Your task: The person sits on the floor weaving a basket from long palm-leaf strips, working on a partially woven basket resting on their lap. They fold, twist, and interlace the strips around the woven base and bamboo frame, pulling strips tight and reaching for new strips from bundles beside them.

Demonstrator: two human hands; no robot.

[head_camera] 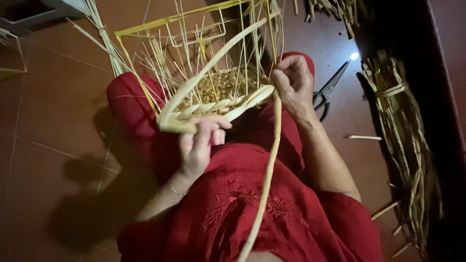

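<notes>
A half-woven straw basket (221, 87) rests on my lap, over my red dress, with a woven base and many thin upright stakes. My left hand (199, 140) grips the basket's braided near rim. At the right end of that rim my right hand (291, 80) pinches a long flat pale strand (264, 194). The strand hangs down across my lap toward the bottom of the view.
Black-handled scissors (327, 92) lie on the red tiled floor just right of my right hand. A tied bundle of dried fibre (403, 140) stretches along the right side. More fibre (335, 9) lies at the top. A grey object (29, 17) sits at top left.
</notes>
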